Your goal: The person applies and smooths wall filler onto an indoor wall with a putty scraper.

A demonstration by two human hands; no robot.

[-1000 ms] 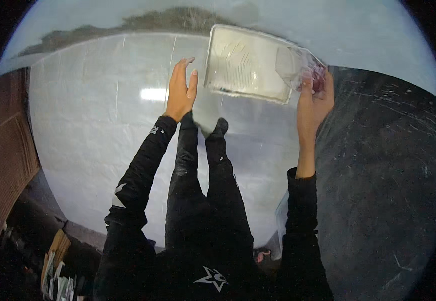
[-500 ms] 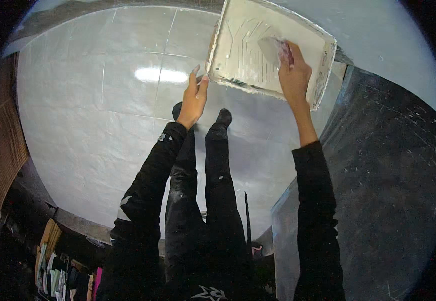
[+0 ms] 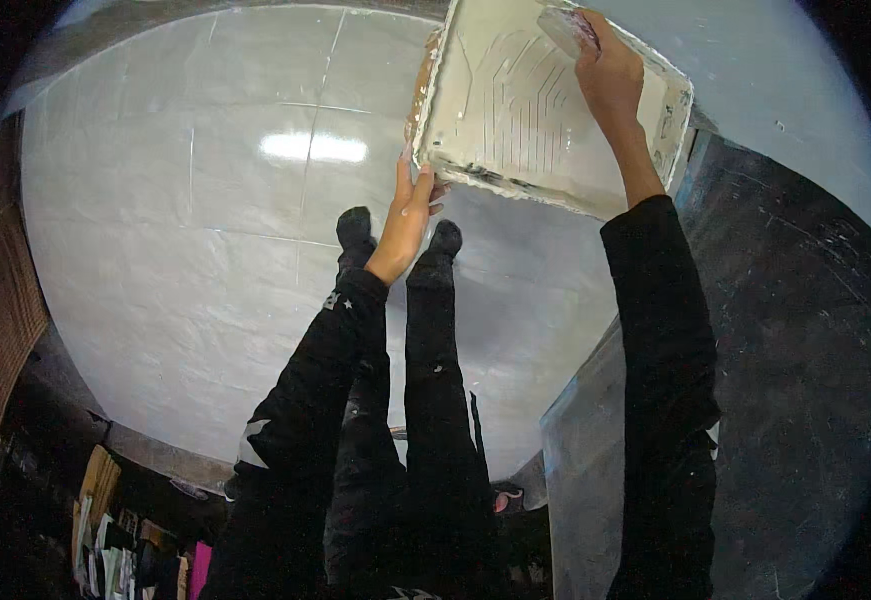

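A cream-coated paint tray with a ridged bottom and a crusted rim is at the top, right of centre. My right hand is closed around the handle of a putty knife, whose wide flat blade points left near the tray's far edge. Whether the blade touches the coating, I cannot tell. My left hand grips the near left corner of the tray, its thumb against the rim and other fingers partly hidden beneath.
Below the tray spreads a shiny light tiled floor, where my feet stand in dark socks. To the right is a dark scuffed panel. Books or folders stand at the lower left, near a brown woven surface.
My right hand has moved the putty knife up and away toward the tray's far edge. My left hand has shifted right, from beside the corner onto it. The tray has moved slightly right.
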